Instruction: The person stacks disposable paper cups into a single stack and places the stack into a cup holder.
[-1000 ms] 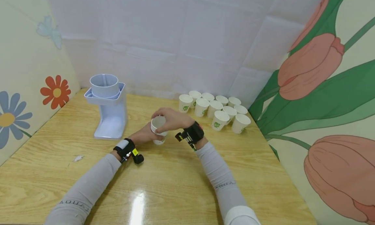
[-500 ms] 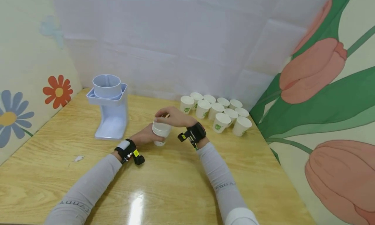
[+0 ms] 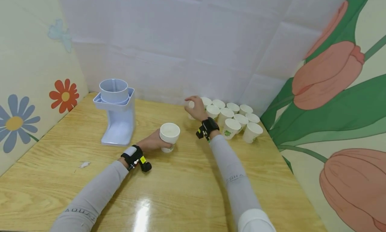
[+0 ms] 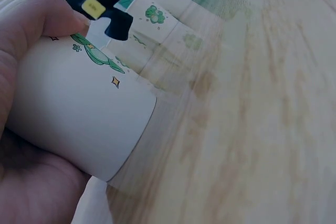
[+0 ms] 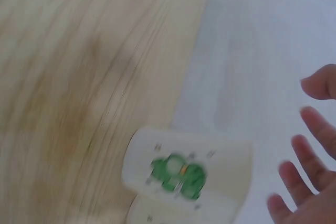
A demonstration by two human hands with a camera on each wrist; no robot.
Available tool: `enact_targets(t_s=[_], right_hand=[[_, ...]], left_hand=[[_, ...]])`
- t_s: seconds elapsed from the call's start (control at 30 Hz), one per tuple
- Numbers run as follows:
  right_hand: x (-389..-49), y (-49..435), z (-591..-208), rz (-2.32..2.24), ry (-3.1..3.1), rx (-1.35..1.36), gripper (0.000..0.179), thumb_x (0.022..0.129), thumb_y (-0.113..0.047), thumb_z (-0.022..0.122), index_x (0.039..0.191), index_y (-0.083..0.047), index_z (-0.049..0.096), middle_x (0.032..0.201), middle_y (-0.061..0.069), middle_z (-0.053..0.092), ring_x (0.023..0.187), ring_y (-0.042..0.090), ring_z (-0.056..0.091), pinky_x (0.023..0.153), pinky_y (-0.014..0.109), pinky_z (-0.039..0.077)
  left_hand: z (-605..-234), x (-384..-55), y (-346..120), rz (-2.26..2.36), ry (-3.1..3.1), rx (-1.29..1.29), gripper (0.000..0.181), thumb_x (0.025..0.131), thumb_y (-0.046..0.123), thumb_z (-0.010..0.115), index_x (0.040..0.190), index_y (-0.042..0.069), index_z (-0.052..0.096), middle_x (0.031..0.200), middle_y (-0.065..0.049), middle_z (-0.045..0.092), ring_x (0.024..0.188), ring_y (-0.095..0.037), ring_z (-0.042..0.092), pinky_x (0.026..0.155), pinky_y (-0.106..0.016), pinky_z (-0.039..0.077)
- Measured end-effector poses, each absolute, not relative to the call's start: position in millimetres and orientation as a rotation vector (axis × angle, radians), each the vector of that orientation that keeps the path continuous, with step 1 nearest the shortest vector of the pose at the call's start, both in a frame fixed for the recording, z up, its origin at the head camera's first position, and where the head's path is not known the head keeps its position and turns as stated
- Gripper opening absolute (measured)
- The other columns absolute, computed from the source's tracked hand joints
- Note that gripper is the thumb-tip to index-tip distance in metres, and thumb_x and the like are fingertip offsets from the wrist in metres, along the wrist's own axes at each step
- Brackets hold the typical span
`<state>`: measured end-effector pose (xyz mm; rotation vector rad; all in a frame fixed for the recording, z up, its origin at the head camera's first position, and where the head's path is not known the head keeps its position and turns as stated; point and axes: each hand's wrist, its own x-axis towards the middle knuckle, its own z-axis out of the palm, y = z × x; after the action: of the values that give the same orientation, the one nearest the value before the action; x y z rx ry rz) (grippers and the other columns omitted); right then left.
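Observation:
My left hand [image 3: 154, 140] grips a small stack of white paper cups [image 3: 169, 132] near the table's middle. In the left wrist view, fingers and thumb wrap the lowest cup [image 4: 84, 108], which bears a green cartoon print. My right hand [image 3: 197, 108] is over the leftmost of the standing paper cups, thumb and fingers parted and nothing held. That cup [image 5: 184, 171] shows in the right wrist view, just short of the spread fingertips [image 5: 286, 169]. In the head view the hand hides most of it.
Several more paper cups [image 3: 231, 126] stand upright in a cluster at the back right. At the back left is a pale blue plastic stand [image 3: 118, 124] with a round holder [image 3: 114, 91] on top. A white scrap [image 3: 85, 164] lies on the wooden table [image 3: 181, 195].
My right hand has let go of the stack's top cup and moved right and back to the standing cups. The left hand keeps its grip on the stack.

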<state>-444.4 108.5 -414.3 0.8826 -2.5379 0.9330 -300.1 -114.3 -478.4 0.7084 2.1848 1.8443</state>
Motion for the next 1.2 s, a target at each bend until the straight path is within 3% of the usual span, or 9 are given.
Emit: enact_targets(t_s=[0.2, 0.4, 0.73, 0.97, 1.2], right_hand=[[-461, 120, -414, 0.730, -2.709, 0.711, 0.057, 0.094, -0.022, 0.066, 0.144, 0.000, 0.051, 0.152, 0.026, 0.040, 0.142, 0.046, 0.030, 0.117, 0.059, 0.022], [-470, 124, -420, 0.605, -2.816, 0.699, 0.066, 0.093, -0.028, 0.060, 0.151, 0.001, 0.042, 0.160, 0.027, 0.029, 0.149, 0.046, 0.022, 0.122, 0.055, 0.017], [-479, 120, -439, 0.381, -2.819, 0.726, 0.069, 0.091, -0.030, 0.063, 0.151, -0.003, 0.042, 0.158, 0.025, 0.036, 0.148, 0.043, 0.028, 0.121, 0.054, 0.022], [-478, 118, -449, 0.401, -2.757, 0.692, 0.065, 0.091, -0.027, 0.066, 0.149, -0.009, 0.043, 0.154, 0.019, 0.041, 0.142, 0.043, 0.035, 0.113, 0.062, 0.031], [-466, 114, -452, 0.518, -2.701, 0.730, 0.059, 0.092, -0.022, 0.064, 0.146, -0.006, 0.047, 0.150, 0.022, 0.044, 0.141, 0.044, 0.033, 0.117, 0.060, 0.024]], left_hand=[[-477, -300, -114, 1.816, 2.204, 0.702, 0.077, 0.080, 0.003, 0.077, 0.147, -0.003, 0.038, 0.137, -0.022, 0.054, 0.123, -0.030, 0.053, 0.112, -0.049, 0.037], [-477, -300, -115, 1.825, 2.191, 0.702, 0.078, 0.080, 0.002, 0.077, 0.147, -0.003, 0.036, 0.138, -0.023, 0.053, 0.124, -0.032, 0.052, 0.113, -0.050, 0.036], [-478, -300, -115, 1.845, 2.165, 0.689, 0.078, 0.081, 0.002, 0.077, 0.147, -0.003, 0.037, 0.138, -0.022, 0.053, 0.123, -0.030, 0.052, 0.113, -0.048, 0.035], [-478, -300, -115, 1.851, 2.150, 0.667, 0.078, 0.082, 0.002, 0.077, 0.148, -0.003, 0.035, 0.140, -0.023, 0.052, 0.126, -0.032, 0.051, 0.115, -0.050, 0.034], [-479, -301, -115, 1.840, 2.150, 0.660, 0.080, 0.082, 0.004, 0.078, 0.149, -0.003, 0.034, 0.141, -0.024, 0.051, 0.128, -0.033, 0.050, 0.116, -0.051, 0.033]])
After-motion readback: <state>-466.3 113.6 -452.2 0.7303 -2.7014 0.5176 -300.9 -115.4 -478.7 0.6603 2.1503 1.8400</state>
